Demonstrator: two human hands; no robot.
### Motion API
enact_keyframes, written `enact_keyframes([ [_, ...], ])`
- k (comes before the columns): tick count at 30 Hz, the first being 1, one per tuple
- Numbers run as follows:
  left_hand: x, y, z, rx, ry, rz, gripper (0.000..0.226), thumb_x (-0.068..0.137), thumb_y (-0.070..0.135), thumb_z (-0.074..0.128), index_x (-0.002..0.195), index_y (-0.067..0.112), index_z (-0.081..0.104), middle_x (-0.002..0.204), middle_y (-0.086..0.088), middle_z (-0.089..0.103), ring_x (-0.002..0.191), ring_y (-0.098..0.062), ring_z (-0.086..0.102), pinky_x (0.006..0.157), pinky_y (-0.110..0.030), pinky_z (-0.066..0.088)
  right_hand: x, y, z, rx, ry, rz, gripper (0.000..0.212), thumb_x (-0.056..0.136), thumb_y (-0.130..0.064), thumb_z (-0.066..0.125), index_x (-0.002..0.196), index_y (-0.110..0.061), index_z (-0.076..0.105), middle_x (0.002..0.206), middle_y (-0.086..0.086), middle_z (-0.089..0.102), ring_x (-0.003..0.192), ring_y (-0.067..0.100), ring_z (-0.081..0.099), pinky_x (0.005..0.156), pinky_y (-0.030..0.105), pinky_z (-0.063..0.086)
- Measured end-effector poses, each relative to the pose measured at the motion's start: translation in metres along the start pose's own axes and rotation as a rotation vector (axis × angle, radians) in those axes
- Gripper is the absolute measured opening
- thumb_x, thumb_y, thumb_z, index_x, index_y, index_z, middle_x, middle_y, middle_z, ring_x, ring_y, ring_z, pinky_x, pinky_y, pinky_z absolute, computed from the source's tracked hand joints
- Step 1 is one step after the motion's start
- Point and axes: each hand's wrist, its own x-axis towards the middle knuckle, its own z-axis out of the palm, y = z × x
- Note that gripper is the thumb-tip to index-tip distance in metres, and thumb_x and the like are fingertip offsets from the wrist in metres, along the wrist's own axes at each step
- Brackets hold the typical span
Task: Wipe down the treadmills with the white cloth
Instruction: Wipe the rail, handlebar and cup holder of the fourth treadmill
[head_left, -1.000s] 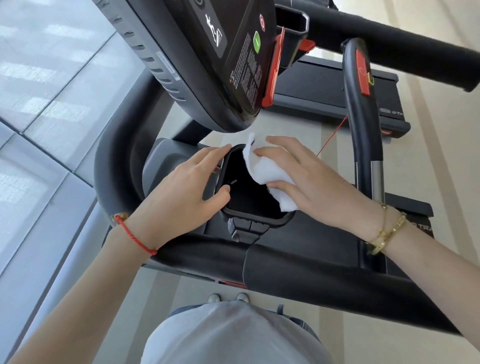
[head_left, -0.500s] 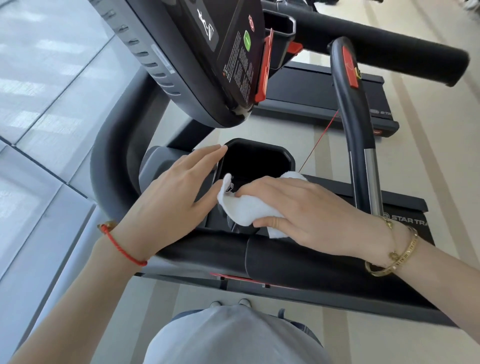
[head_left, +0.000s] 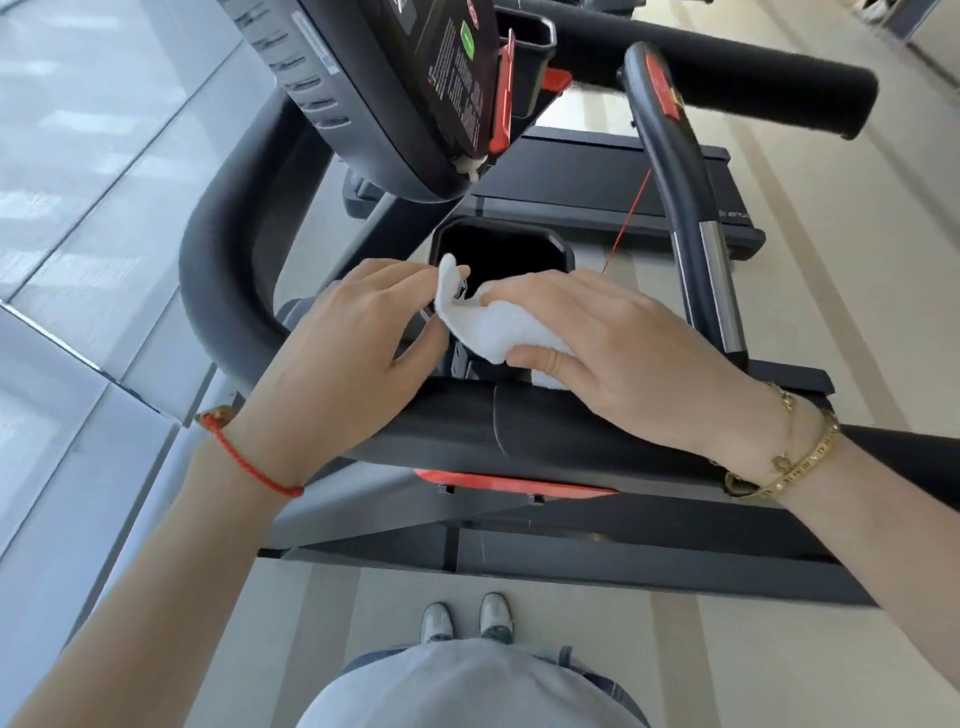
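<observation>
The white cloth (head_left: 491, 325) is bunched over the near rim of the treadmill's black cup pocket (head_left: 506, 249). My right hand (head_left: 608, 348) grips it, fingers curled over the top and thumb pressed against its near side. My left hand (head_left: 353, 348) lies on the tray to the left of the pocket, its straight fingertips touching the cloth's raised corner. The padded front handrail (head_left: 530, 423) crosses just below both hands. The console (head_left: 384, 98) hangs above the pocket.
An upright grip bar (head_left: 675, 171) with a red button stands right of the pocket, and a thin red safety cord (head_left: 628, 213) runs beside it. A second treadmill deck (head_left: 576, 176) lies beyond. Glass panels (head_left: 88, 208) are on the left. My shoes (head_left: 465, 618) stand on beige floor.
My right hand pulled the cloth from the far side of the pocket to its near rim. My left fingertips moved onto the cloth's corner. The view tilted down, so my shoes show.
</observation>
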Motion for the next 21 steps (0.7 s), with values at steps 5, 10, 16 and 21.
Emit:
enact_keyframes([
  [5,-0.013,0.016,0.002,-0.033,0.025,0.030,0.031,0.098,0.026,0.041,0.104,0.009,0.066,0.098,0.010,0.062,0.099,-0.022,0.058,0.086,-0.045,0.049,-0.028,-0.022,-0.010,0.025,0.146,0.088,0.044,0.101,-0.046,0.034,0.126,-0.016,0.053,0.100,-0.002,0.062,0.081,0.018,0.050,0.065,0.033,0.044],
  [10,-0.019,0.032,0.008,-0.102,-0.016,0.089,0.034,0.102,0.029,0.041,0.118,0.014,0.067,0.095,0.000,0.068,0.091,-0.026,0.061,0.083,-0.044,0.052,-0.058,-0.032,-0.003,-0.045,0.114,0.112,0.046,0.100,-0.052,0.032,0.128,-0.023,0.052,0.111,-0.007,0.061,0.090,0.018,0.054,0.070,0.028,0.038],
  [16,-0.019,0.051,0.028,-0.101,-0.041,0.154,0.040,0.102,0.018,0.038,0.136,0.022,0.058,0.108,0.010,0.065,0.098,-0.016,0.058,0.090,-0.044,0.048,-0.078,-0.015,0.015,-0.117,0.183,0.254,0.053,0.099,-0.058,0.025,0.129,-0.025,0.055,0.110,-0.004,0.064,0.091,0.025,0.059,0.084,0.037,0.040],
  [21,-0.010,0.073,0.049,-0.065,-0.012,0.121,0.043,0.101,0.018,0.035,0.139,0.018,0.056,0.112,0.001,0.069,0.101,-0.023,0.060,0.088,-0.046,0.049,-0.088,0.006,0.023,-0.159,0.282,0.288,0.049,0.101,-0.056,0.030,0.121,-0.023,0.059,0.090,-0.003,0.065,0.081,0.022,0.059,0.077,0.039,0.045],
])
